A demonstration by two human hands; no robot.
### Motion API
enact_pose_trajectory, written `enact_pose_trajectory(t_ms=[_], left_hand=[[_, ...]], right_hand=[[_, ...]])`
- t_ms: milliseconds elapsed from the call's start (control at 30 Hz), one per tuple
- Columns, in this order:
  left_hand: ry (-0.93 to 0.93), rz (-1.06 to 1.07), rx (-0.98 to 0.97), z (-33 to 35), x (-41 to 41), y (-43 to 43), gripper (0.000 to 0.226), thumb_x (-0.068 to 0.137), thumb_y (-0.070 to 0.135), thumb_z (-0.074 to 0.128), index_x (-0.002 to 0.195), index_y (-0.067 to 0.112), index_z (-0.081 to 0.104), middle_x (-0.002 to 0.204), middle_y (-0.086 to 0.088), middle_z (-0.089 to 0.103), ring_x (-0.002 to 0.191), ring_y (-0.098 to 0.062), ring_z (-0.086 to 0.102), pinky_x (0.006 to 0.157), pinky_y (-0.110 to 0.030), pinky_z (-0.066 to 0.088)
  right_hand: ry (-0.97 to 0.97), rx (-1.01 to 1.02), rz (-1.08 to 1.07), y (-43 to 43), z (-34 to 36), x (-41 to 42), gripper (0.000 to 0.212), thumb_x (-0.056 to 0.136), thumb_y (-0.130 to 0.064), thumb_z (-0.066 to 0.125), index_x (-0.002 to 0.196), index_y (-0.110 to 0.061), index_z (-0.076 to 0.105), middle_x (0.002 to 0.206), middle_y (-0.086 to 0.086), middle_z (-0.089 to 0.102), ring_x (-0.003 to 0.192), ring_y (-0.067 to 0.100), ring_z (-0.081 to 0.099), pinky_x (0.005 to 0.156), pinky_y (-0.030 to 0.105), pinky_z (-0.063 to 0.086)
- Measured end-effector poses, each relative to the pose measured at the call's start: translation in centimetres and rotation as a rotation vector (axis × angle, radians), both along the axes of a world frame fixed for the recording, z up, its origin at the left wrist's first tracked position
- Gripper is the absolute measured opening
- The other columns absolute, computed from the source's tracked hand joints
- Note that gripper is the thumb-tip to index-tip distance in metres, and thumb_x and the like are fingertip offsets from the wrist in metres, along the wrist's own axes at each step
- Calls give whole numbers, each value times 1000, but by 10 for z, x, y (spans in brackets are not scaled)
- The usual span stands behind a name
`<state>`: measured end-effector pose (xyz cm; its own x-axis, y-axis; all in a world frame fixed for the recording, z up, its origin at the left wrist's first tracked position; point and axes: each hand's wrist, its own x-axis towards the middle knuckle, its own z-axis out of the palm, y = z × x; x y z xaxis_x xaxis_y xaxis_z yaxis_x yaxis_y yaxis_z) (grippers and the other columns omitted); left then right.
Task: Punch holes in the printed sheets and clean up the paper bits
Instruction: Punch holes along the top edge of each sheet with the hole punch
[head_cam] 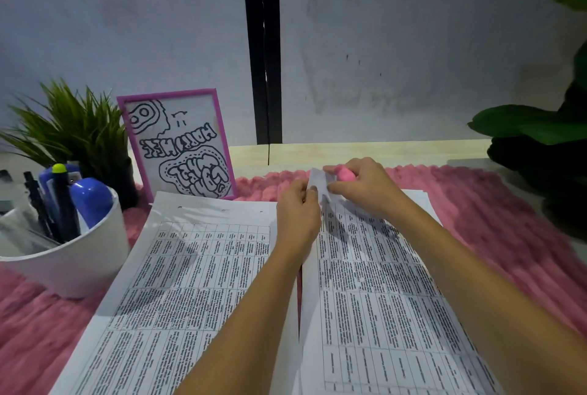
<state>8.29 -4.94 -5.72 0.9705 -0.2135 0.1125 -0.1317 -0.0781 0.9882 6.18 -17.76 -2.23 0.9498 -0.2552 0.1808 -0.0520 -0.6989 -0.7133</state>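
Two stacks of printed sheets lie side by side on a pink fuzzy mat. The left stack (190,267) shows punched holes along its far edge. My left hand (297,216) pinches the lifted far corner of the top sheet of the right stack (374,283). My right hand (365,188) grips a small pink hole punch (345,175) at that raised corner. A tiny white paper bit (361,279) lies on the right stack.
A white cup (79,261) holding pens and blue tools stands at the left. Behind it are a spiky green plant (73,131) and a pink-framed drawing (181,147). A dark leafy plant (546,147) is at the right. The pink mat (495,223) covers the desk.
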Motion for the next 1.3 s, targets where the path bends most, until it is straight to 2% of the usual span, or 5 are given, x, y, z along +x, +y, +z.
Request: enact_pose_trajectory(t_ms=[600,800,900,1067,1300], left_hand=[[-162,14,75,0,-8,-4,29,105,22,38,128,9,52,108,-2,61,91,-6,58,74,-15,46],[-191,18,82,0,-9,-1,23,106,16,35,113,9,55,86,5,52,73,-3,47,59,-7,41],[-156,9,77,-3,-5,0,20,106,19,36,107,12,55,86,6,52,76,-8,49,63,-18,43],[-165,19,76,-4,-4,-2,28,105,15,36,78,19,42,75,5,40,66,-6,35,59,-19,34],[-243,4,108,-2,-8,-1,24,105,16,34,97,7,54,79,6,45,63,14,39,63,-7,35]], right_hand=[[-12,-8,-80,3,3,-8,32,82,-20,58,89,11,61,69,9,55,59,18,42,57,31,37],[-13,33,-37,-1,8,-6,26,82,-21,68,96,1,68,96,4,69,64,33,58,63,40,55],[-202,339,11,-3,31,-2,70,87,-36,70,147,-16,40,98,3,59,64,16,52,54,27,49],[-652,937,-26,3,69,25,24,78,-36,62,85,-13,64,69,5,61,54,14,51,54,27,42],[-686,1054,92,22,55,51,42,79,-31,53,112,-5,58,73,6,61,58,14,53,54,26,45]])
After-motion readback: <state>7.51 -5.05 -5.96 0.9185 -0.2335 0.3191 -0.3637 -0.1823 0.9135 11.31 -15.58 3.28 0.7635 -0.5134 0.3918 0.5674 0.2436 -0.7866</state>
